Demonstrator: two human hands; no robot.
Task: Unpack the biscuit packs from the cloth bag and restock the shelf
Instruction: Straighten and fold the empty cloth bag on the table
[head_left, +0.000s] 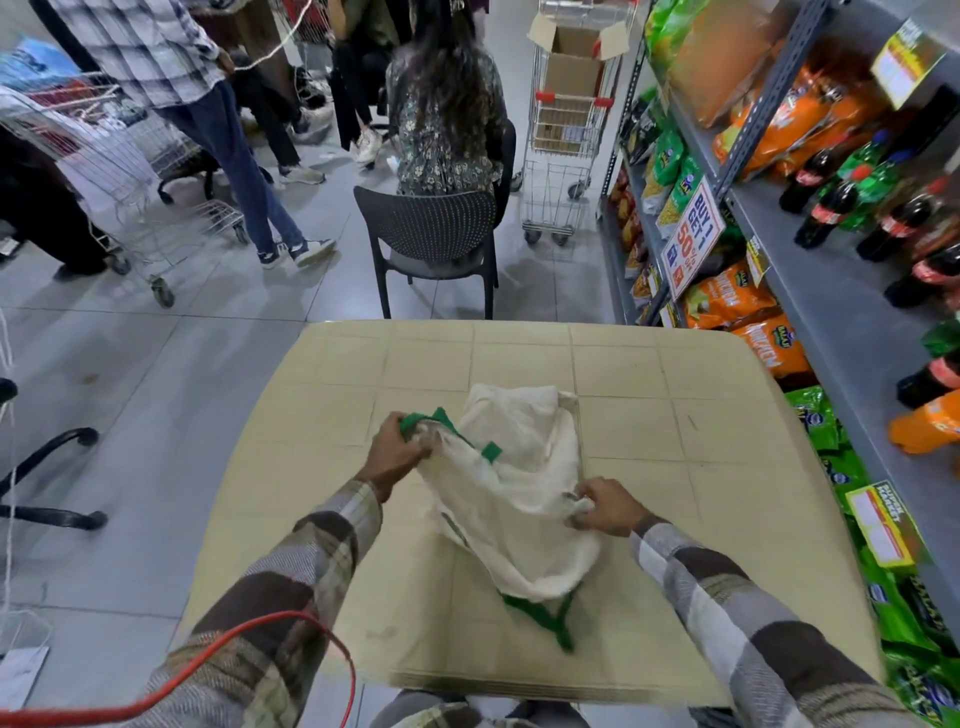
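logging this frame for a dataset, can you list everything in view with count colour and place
cloth bag: one, cream with green handles, lying on the table, gripped at both sides
table: one, beige tiled top, directly ahead
chair: one, dark grey, beyond the table, a person seated on it
shopping trolleys: at least two, silver wire; one by the shelf holding a cardboard box, one at far left
shelf: one grey metal unit on the right
snack packs: many, orange, green, yellow, on the shelf
bottles: several, dark cola and green, on the shelf
promo sign: one, white, hanging off the shelf
bystanders: several, standing at the back
red cable: one, lower left
left hand: gripping a green handle
right hand: gripping the bag's cloth
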